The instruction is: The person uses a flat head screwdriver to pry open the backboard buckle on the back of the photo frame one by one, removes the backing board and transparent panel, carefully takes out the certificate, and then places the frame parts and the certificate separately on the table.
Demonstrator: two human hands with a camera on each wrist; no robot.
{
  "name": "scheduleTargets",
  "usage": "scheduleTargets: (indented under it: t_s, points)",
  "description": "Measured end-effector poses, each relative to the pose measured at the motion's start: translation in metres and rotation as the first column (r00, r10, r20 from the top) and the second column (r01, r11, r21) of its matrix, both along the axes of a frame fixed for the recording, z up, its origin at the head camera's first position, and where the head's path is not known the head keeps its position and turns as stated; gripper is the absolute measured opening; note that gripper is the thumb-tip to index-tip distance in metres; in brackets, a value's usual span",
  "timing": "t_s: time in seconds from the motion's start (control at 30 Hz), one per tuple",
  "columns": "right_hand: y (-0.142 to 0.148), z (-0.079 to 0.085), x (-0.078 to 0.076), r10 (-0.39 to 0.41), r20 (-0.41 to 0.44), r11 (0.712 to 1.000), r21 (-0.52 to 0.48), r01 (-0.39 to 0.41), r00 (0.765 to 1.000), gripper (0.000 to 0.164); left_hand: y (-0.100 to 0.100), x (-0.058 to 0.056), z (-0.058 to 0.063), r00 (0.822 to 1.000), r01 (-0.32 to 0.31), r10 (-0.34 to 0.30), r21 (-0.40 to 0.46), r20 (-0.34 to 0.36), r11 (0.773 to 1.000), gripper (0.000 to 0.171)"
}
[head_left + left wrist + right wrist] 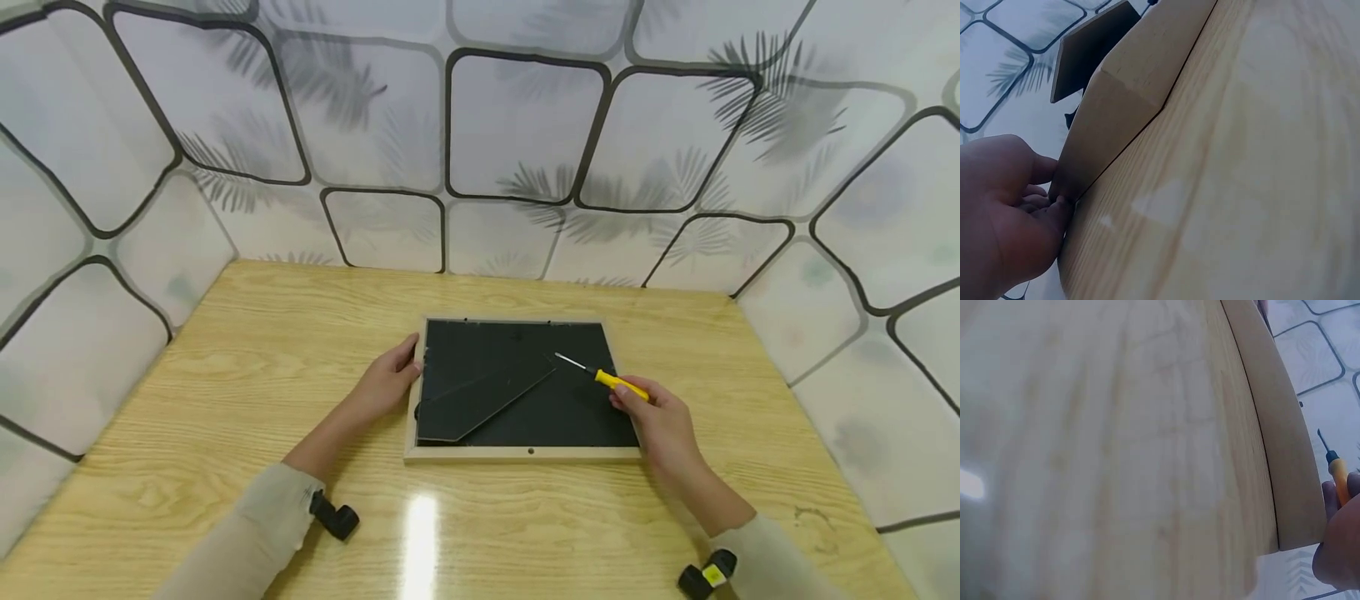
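Observation:
A picture frame (480, 452) lies back side up, its pale wooden rim around a black backing board (487, 350). On that board rests a black stand leg (480, 404), slanting from lower left to upper right. My left hand (390, 379) holds the frame's left edge; in the left wrist view the thumb and curled fingers are at the side rim. My right hand (660, 421) grips a screwdriver (621, 384) by its yellow handle, at the frame's right side. The metal shaft points left over the board, its tip near the leg's upper end. Whether the tip touches is unclear.
The wood-grain table (480, 517) reaches to a patterned wall covering (517, 125) at the back and on both sides. Small black wrist cameras (335, 515) sit on the sleeves. Small dark tabs show along the frame's far rim.

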State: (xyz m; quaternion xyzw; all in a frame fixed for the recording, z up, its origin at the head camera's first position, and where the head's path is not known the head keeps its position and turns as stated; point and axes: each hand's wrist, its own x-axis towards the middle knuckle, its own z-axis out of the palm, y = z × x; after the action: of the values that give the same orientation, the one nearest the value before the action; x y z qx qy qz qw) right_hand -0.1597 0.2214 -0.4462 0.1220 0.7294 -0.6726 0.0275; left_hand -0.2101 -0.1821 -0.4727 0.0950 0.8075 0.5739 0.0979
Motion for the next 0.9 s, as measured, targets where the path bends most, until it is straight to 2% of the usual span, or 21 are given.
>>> scheduleTargets:
  t_s: [0.1,0.2,0.37,0.57,0.9]
  points:
    - [0.003,0.002,-0.004,0.041,0.004,0.999,0.021,-0.041,0.999,0.053,0.001,0.003,0.001,1.0,-0.01,0.009,-0.042,-0.007,0.999,0.063]
    - [0.008,0.008,-0.007,0.128,-0.011,0.988,0.083,-0.127,0.992,0.052,0.0,0.009,0.003,1.0,0.005,-0.007,-0.102,-0.011,0.995,0.067]
    - [0.005,0.023,-0.013,0.276,-0.102,0.945,0.209,-0.251,0.956,0.051,-0.002,0.017,0.005,0.999,0.012,-0.018,-0.18,-0.03,0.984,0.067]
    - [-0.027,0.035,-0.029,0.371,-0.138,0.903,0.284,-0.323,0.918,0.042,-0.005,0.019,0.003,0.999,-0.001,-0.008,-0.181,-0.05,0.983,0.064]
    - [-0.088,0.03,-0.063,0.515,-0.161,0.814,0.397,-0.423,0.842,0.029,-0.003,0.018,0.003,0.998,0.001,-0.012,-0.166,-0.065,0.986,0.061]
